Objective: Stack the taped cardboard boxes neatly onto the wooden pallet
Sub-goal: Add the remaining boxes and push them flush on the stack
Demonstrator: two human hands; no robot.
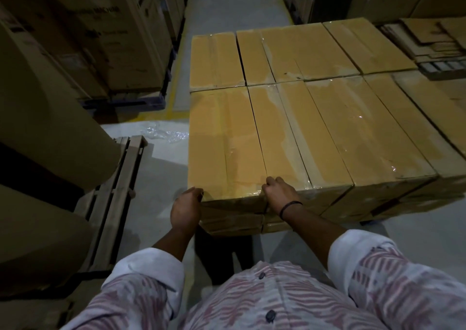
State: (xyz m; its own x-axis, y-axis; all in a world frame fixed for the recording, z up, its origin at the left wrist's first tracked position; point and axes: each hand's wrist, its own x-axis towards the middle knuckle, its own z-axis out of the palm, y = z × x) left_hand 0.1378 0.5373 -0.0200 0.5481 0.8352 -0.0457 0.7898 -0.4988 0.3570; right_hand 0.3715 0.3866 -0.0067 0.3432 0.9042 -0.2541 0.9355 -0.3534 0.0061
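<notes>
Beyond our pink-striped shirt (277,302), left hand (186,207) cups the long tan taped cardboard box (224,138) at its corner, right hand (278,193) hooks its edge; we should square it flush.

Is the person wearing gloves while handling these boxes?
No, the left hand and right hand gripping the taped cardboard box are bare, with only a dark band round the right wrist.

Grey concrete floor (161,178). On it, left: wooden pallet (118,191) bearing large cartons (50,127). Beyond it: crumpled clear film (166,134) and a yellow painted line (174,97). Centre-right: taped box stack (315,127). Its base is in shadow, possibly on a pallet.
</notes>
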